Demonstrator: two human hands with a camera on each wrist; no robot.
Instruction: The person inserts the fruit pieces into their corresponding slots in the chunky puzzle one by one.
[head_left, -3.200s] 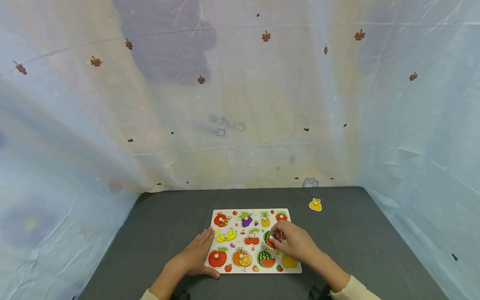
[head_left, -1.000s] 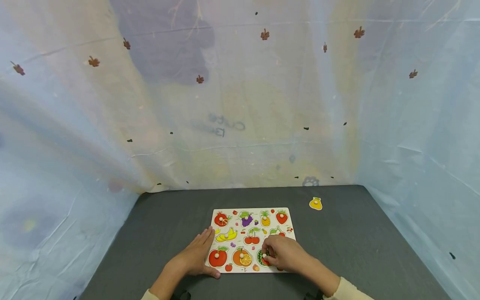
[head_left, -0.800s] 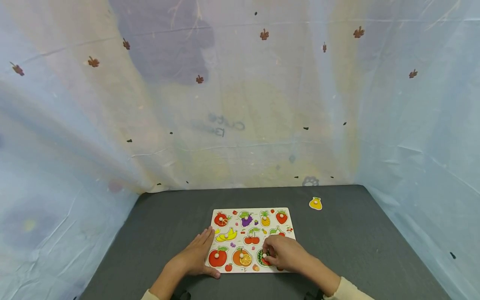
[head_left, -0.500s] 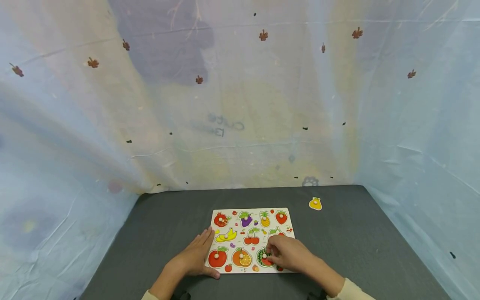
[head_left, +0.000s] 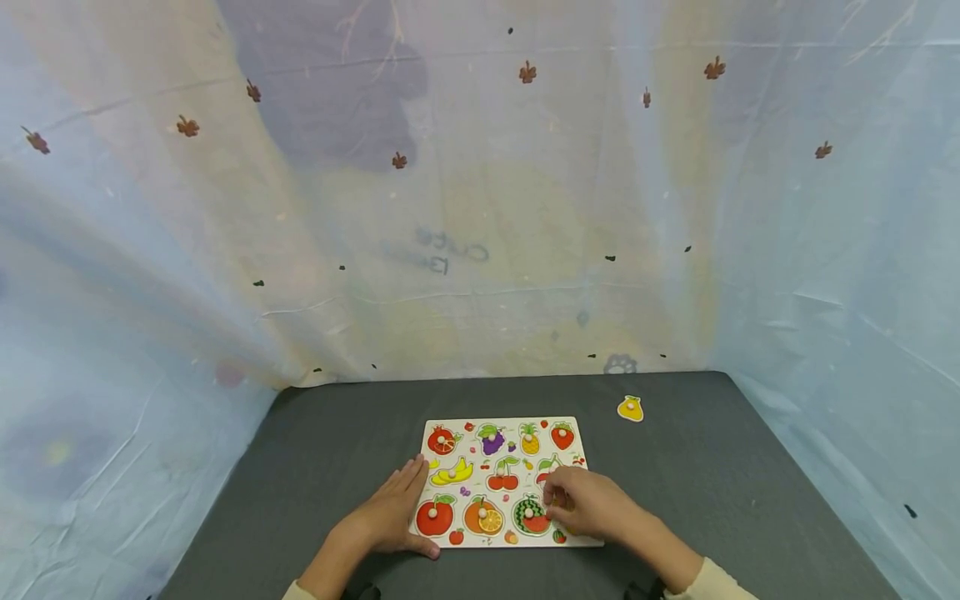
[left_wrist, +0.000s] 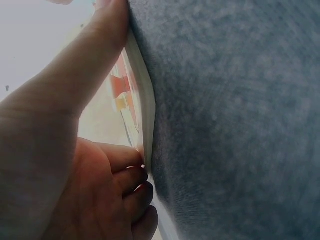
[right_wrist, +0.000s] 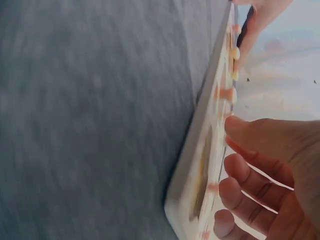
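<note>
A white fruit peg puzzle board (head_left: 483,490) lies on the dark table. My left hand (head_left: 390,515) braces its near left corner, with straight fingers along the left side and the thumb at the front edge. Above the board's right part is my right hand (head_left: 588,502), fingers loosely bent and holding nothing. Just left of those fingertips sits the round watermelon piece (head_left: 532,517) in the bottom row, its knob uncovered. In the right wrist view, the fingers (right_wrist: 235,192) hover beside the board's edge (right_wrist: 200,135). The board's lower right picture is mostly hidden by this hand.
A yellow pear piece (head_left: 631,408) with a knob lies on the table (head_left: 697,467) beyond the board's right corner. Other knobbed fruits, such as the apple (head_left: 435,517) and orange (head_left: 483,517), sit in the board. Hanging sheets (head_left: 480,208) surround the table.
The right hand went from the upper watermelon picture down to the bottom-row watermelon piece, pinched its knob, then let go and shifted slightly right. The left hand stayed in place.
</note>
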